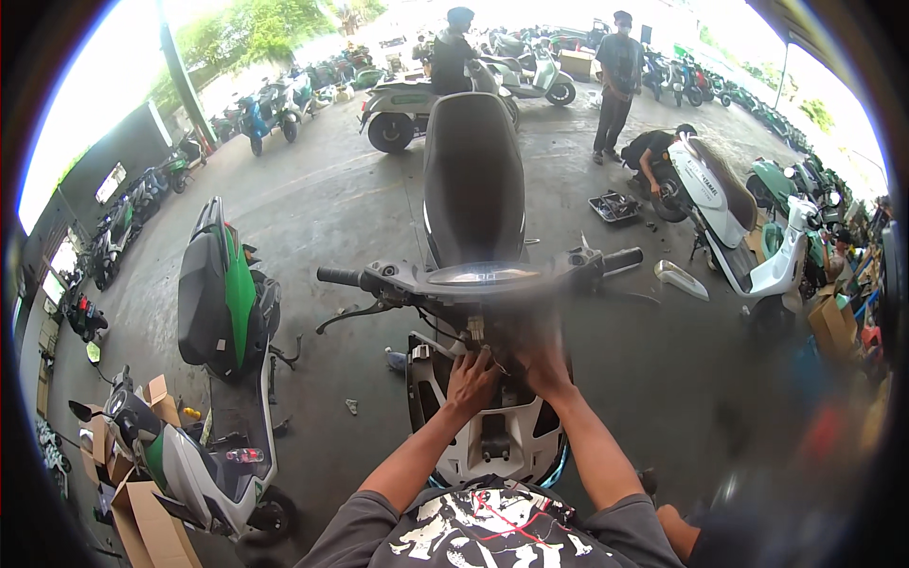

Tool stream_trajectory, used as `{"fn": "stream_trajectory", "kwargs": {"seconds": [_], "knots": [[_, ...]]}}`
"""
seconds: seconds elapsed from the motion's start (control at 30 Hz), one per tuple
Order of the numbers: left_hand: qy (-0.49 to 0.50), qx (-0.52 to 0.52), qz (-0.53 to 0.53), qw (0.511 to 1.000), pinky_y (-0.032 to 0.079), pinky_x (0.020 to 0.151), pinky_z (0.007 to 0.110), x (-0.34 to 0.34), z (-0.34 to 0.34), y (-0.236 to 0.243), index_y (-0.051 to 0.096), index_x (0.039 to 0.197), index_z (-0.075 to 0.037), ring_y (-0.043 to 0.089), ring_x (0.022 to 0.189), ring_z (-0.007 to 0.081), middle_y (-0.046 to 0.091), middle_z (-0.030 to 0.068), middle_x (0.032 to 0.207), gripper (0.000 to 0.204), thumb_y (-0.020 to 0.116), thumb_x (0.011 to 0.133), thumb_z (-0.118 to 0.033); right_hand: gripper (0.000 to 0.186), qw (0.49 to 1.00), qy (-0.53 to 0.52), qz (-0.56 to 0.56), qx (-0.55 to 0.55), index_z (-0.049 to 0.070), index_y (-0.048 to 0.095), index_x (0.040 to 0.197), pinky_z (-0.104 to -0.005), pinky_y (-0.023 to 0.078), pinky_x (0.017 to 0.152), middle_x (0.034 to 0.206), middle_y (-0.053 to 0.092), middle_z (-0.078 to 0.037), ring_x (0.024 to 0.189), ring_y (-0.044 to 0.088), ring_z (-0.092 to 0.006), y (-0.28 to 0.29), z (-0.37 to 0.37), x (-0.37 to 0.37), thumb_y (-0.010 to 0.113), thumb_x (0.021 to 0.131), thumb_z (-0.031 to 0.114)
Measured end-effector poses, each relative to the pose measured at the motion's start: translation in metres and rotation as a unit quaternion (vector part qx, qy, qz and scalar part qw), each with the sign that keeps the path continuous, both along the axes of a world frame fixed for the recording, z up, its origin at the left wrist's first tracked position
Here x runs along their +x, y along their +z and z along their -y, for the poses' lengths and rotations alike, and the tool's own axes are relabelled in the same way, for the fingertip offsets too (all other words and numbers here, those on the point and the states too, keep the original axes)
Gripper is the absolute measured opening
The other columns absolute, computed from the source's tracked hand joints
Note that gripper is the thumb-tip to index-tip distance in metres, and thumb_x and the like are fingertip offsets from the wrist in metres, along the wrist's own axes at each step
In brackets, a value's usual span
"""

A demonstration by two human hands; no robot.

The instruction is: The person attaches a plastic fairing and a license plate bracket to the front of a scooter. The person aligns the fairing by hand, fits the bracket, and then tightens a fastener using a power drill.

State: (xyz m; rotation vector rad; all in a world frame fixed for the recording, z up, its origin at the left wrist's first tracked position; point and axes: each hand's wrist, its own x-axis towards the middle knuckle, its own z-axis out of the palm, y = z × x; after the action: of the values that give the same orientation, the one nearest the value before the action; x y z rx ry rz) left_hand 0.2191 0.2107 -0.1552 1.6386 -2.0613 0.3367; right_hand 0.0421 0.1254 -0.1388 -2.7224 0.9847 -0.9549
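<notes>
A scooter's handlebar (337, 275) with a display (481, 275) spans the view above my hands, in front of a long black seat (473, 180). Beneath the display, my left hand (472, 379) has its fingers curled at some wiring and connectors (475, 328) inside the opened front; what they grip is too small to make out. My right hand (544, 369) is at the same opening, a little to the right, but a smudge blurs its fingers. Below both hands lies the white and black front body panel (511, 431).
A green-black scooter (237, 275) and cardboard boxes (151, 525) are at left. At right, a crouching person (651, 151) works at a white scooter (720, 237), beside a parts tray (614, 207) and a loose white panel (680, 281). Two more people (450, 52) (614, 85) are behind among parked scooters.
</notes>
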Motion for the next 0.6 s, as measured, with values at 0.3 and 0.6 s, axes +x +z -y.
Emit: {"fn": "stream_trajectory", "kwargs": {"seconds": [0.3,0.6], "knots": [[0.002,-0.02,-0.031,0.999,0.043,0.088,0.043,-0.004,0.006,-0.013,0.067,0.112,-0.014,0.056,0.102,0.0264,0.062,0.0037,0.112,0.034,0.067,0.078,-0.015,0.023,0.999,0.043,-0.01,-0.023,0.013,0.071,0.101,-0.0423,0.038,0.094,0.104,0.062,-0.004,0.11,0.052,-0.0244,-0.016,0.008,-0.003,0.057,0.083,0.01],[-0.004,-0.021,-0.036,0.999,0.044,0.085,0.042,0.0,0.008,-0.018,0.069,0.102,-0.009,0.056,0.102,0.0266,0.064,0.0056,0.106,0.03,0.065,0.073,-0.012,0.021,0.995,0.049,-0.082,-0.009,0.013,0.071,0.105,-0.0417,0.037,0.098,0.11,0.061,-0.007,0.115,0.048,-0.0285,-0.025,0.011,-0.004,0.057,0.088,0.012]]}}
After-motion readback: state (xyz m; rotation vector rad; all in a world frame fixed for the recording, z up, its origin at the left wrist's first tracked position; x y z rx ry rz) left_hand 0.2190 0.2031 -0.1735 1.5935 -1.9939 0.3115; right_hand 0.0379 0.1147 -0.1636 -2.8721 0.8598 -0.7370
